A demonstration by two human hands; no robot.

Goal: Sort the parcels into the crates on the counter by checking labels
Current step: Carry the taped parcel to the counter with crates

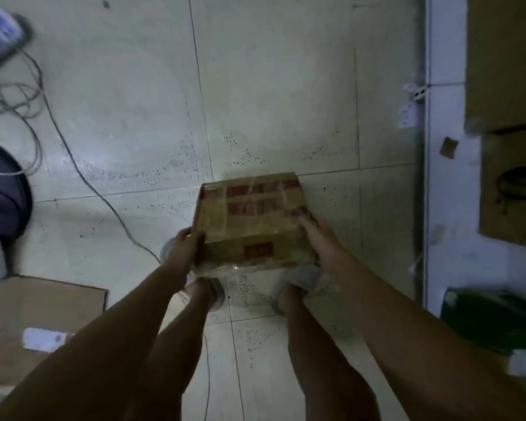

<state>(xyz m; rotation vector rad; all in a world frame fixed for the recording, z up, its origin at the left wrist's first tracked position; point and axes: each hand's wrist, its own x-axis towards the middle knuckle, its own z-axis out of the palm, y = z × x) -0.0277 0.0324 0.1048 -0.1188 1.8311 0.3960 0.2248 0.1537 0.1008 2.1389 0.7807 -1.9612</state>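
Note:
A brown cardboard parcel (251,217) with red printing and clear tape is held over the tiled floor, above my feet. My left hand (184,243) grips its left near corner, thumb on top. My right hand (319,235) grips the right side, fingers curled over the top edge. The parcel's underside is hidden, and I see no white shipping label on its top face.
Cardboard boxes (510,189) stand along the right, with a green crate (492,317) below them. A flat cardboard box (40,323) with a white label lies at lower left. Cables (43,117) trail across the floor on the left beside a dark round object (3,189).

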